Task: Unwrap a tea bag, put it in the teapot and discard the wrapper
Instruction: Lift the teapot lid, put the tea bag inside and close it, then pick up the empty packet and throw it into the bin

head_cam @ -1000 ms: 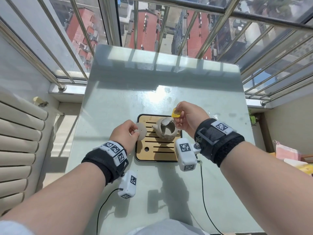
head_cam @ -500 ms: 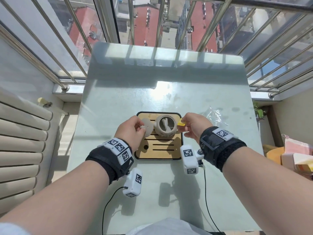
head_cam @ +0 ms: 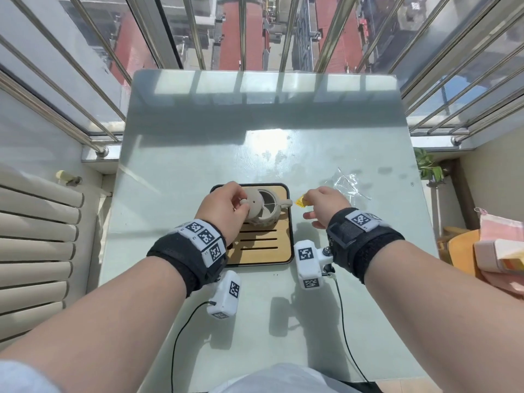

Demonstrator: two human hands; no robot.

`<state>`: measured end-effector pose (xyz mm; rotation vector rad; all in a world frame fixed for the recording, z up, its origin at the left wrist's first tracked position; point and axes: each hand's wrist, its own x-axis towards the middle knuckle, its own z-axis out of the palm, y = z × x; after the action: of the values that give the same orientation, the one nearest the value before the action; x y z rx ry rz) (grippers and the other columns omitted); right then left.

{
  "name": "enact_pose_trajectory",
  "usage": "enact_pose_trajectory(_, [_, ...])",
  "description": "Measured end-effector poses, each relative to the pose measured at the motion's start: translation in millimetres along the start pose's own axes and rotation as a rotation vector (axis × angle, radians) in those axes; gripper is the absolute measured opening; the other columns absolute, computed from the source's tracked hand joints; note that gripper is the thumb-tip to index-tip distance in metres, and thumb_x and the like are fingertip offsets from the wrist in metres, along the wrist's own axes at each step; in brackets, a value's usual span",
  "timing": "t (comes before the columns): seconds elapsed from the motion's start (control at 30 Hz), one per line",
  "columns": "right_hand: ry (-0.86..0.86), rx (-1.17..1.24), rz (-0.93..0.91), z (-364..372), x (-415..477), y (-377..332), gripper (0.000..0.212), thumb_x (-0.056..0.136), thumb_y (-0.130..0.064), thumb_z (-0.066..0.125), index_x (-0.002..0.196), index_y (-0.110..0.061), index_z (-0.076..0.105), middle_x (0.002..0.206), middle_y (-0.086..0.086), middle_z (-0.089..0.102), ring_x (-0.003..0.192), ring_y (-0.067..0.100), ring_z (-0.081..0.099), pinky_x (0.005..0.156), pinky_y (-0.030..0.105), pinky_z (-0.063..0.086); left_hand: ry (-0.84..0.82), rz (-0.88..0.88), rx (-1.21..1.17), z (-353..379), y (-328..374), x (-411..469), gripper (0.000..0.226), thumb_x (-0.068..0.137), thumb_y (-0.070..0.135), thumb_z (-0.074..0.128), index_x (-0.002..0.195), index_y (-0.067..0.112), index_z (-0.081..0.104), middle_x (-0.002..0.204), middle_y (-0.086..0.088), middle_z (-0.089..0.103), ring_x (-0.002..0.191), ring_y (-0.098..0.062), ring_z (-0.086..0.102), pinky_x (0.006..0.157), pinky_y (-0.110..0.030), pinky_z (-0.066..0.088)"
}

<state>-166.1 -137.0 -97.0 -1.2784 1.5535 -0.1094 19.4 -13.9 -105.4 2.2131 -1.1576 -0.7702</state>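
A grey teapot (head_cam: 270, 215) stands open on a bamboo tray (head_cam: 263, 252). My left hand (head_cam: 224, 207) pinches the round lid (head_cam: 253, 207) by its knob and holds it tilted over the pot's left rim. A thin string runs from inside the pot to a yellow tag (head_cam: 301, 201), which my right hand (head_cam: 323, 204) pinches just right of the spout. The tea bag itself is hidden inside the pot. The clear crumpled wrapper (head_cam: 347, 182) lies on the table beyond my right hand.
The pale green table (head_cam: 255, 143) reaches to a barred window (head_cam: 243, 32). A radiator (head_cam: 37, 245) stands at the left. A plant (head_cam: 428, 165) and pink and orange items (head_cam: 499, 251) sit off the table's right edge. Cables hang from my wrist trackers.
My left hand has brought the lid from beside the pot to over its left rim. My right hand has drawn the yellow tag down and out to the right of the spout.
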Motion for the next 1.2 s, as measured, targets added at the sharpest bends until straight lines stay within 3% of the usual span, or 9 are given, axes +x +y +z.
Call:
enact_pose_trajectory(0.27, [0.149, 0.009, 0.020, -59.6, -44.3, 32.0, 0.027, 0.091, -0.025, 0.054, 0.104, -0.004, 0.065, 0.102, 0.010, 0.073, 0.072, 0.019, 0.068, 0.064, 0.033, 0.050, -0.125, 0.200, 0.186, 26.0, 64.8, 4.0, 0.009, 0.094, 0.025, 0.057, 0.100, 0.021, 0.062, 0.097, -0.001, 0.066, 0.088, -0.023, 0.060, 0.081, -0.038, 0.053])
enact_pose_trajectory(0.57, [0.247, 0.060, 0.008, -147.5, -60.1, 84.0, 0.011, 0.086, -0.023, 0.058, 0.087, -0.013, 0.062, 0.084, 0.003, 0.078, 0.064, 0.015, 0.073, 0.052, 0.026, 0.048, -0.142, 0.305, 0.358, 83.3, 147.1, -10.5, 0.012, 0.095, 0.025, 0.054, 0.100, 0.018, 0.062, 0.094, -0.002, 0.067, 0.085, -0.022, 0.059, 0.074, -0.033, 0.049])
enact_pose_trajectory(0.7, [0.243, 0.031, -0.010, -210.4, -48.6, 133.4, 0.011, 0.083, -0.026, 0.066, 0.080, -0.015, 0.064, 0.086, 0.004, 0.078, 0.063, 0.014, 0.072, 0.049, 0.026, 0.046, -0.151, 0.321, 0.379, 143.1, 192.3, -22.7, 0.010, 0.095, 0.024, 0.056, 0.100, 0.017, 0.062, 0.095, -0.003, 0.067, 0.087, -0.024, 0.060, 0.077, -0.036, 0.051])
enact_pose_trajectory(0.83, [0.245, 0.010, -0.001, -283.6, -27.2, 198.1, 0.027, 0.085, -0.042, 0.066, 0.079, -0.017, 0.060, 0.076, 0.001, 0.073, 0.062, 0.017, 0.068, 0.056, 0.030, 0.047, -0.168, 0.294, 0.376, 224.7, 238.1, -39.8, 0.008, 0.095, 0.023, 0.057, 0.098, 0.018, 0.061, 0.095, -0.003, 0.067, 0.087, -0.023, 0.060, 0.076, -0.036, 0.050])
enact_pose_trajectory(0.97, [0.386, -0.021, 0.011, -348.9, -0.4, 266.4, 0.018, 0.086, -0.034, 0.066, 0.082, -0.017, 0.060, 0.073, 0.000, 0.063, 0.067, 0.024, 0.060, 0.059, 0.030, 0.044, -0.222, 0.242, 0.341, 297.8, 268.2, -58.3, 0.005, 0.096, 0.022, 0.057, 0.098, 0.018, 0.057, 0.093, -0.002, 0.065, 0.083, -0.023, 0.060, 0.074, -0.037, 0.051])
enact_pose_trajectory(1.03, [0.402, -0.051, 0.049, -365.3, 11.4, 293.7, 0.015, 0.084, -0.032, 0.067, 0.093, -0.020, 0.063, 0.078, -0.003, 0.061, 0.063, 0.019, 0.058, 0.054, 0.027, 0.038, -0.233, 0.205, 0.337, 323.1, 268.5, -66.5, 0.004, 0.096, 0.021, 0.057, 0.097, 0.018, 0.054, 0.091, -0.001, 0.063, 0.079, -0.022, 0.059, 0.070, -0.035, 0.049])
enact_pose_trajectory(1.1, [0.381, -0.071, 0.090, -370.7, 23.2, 315.7, 0.021, 0.083, -0.035, 0.067, 0.101, -0.026, 0.062, 0.101, 0.002, 0.060, 0.067, 0.016, 0.059, 0.055, 0.025, 0.037, -0.242, 0.158, 0.331, 341.0, 262.1, -71.8, 0.006, 0.095, 0.019, 0.059, 0.097, 0.019, 0.053, 0.092, 0.001, 0.062, 0.080, -0.022, 0.059, 0.070, -0.033, 0.047])
enact_pose_trajectory(1.2, [0.355, -0.142, 0.122, -367.1, 44.3, 345.9, 0.022, 0.079, -0.039, 0.069, 0.100, -0.033, 0.063, 0.132, 0.004, 0.045, 0.109, 0.027, 0.057, 0.080, 0.028, 0.041, -0.278, 0.096, 0.328, 365.0, 247.8, -73.8, 0.010, 0.092, 0.017, 0.062, 0.097, 0.019, 0.053, 0.093, 0.003, 0.061, 0.082, -0.021, 0.060, 0.071, -0.032, 0.046])
